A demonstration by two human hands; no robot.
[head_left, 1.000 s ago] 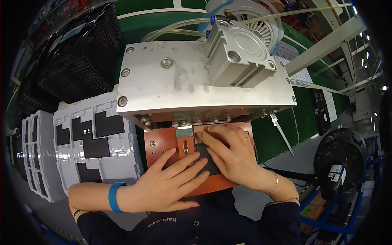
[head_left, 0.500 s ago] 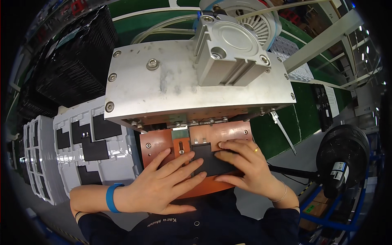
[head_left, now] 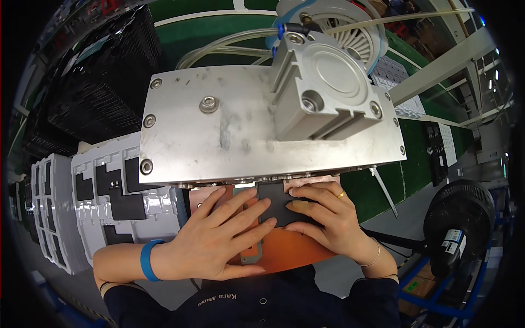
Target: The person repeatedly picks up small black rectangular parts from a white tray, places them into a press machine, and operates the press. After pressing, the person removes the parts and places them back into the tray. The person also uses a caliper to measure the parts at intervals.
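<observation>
My left hand [head_left: 210,246] lies with fingers spread over the left side of an orange-brown plate [head_left: 301,251]. Its index and middle fingertips rest by the left edge of a thin, dark, notched sheet [head_left: 272,203]. From the other side, my right hand [head_left: 333,218] holds that sheet, curled fingertips on top and thumb at its near edge. The sheet's right part is hidden under this hand. Close beyond both hands stands a silver metal press block [head_left: 251,142], its front edge over the far end of the plate and sheet. A squared silver cylinder [head_left: 328,90] is mounted on top.
White moulded trays with dark cut pieces [head_left: 128,203] stand at the left, and stacked black trays [head_left: 98,87] behind them. A black fan [head_left: 459,218] is at the right. A thin metal bar [head_left: 384,191] hangs beside the block. A white-and-blue wheel-like unit [head_left: 350,33] sits behind.
The press block's front edge sits lower in the picture, covering more of the plate. The dark sheet's far end now reaches that edge. Both hands stay in nearly the same place.
</observation>
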